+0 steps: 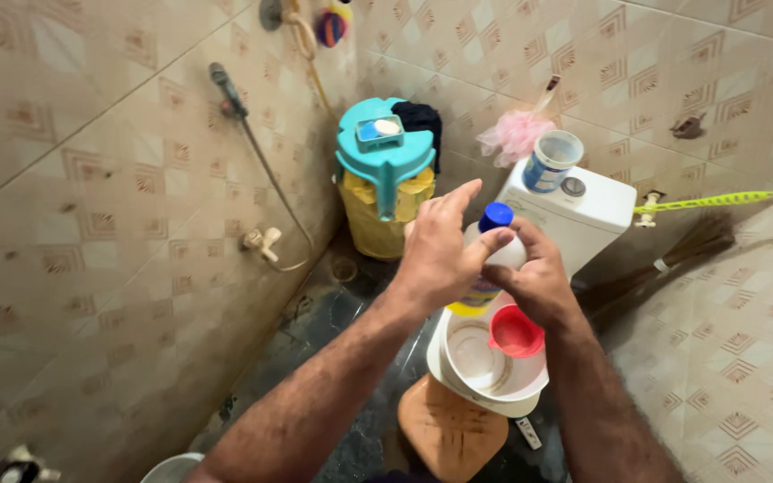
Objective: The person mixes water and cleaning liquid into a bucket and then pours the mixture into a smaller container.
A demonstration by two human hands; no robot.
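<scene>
My right hand (535, 276) grips a white bottle (513, 254) with a yellow base and a blue cap (496, 216), held above the open white toilet bowl (458, 368). My left hand (438, 246) rests against the bottle's upper part, thumb near the cap, fingers spread. A small red cup (515, 332) sits just below my right hand over the bowl; how it is held is hidden.
White cistern (597, 207) behind the bowl carries a blue-and-white tub (550, 161). Yellow bucket (379, 219) with a teal stool on top stands in the corner. A broom (673, 259) leans at right. Tiled walls close in on both sides; a brown mat (449, 434) lies below.
</scene>
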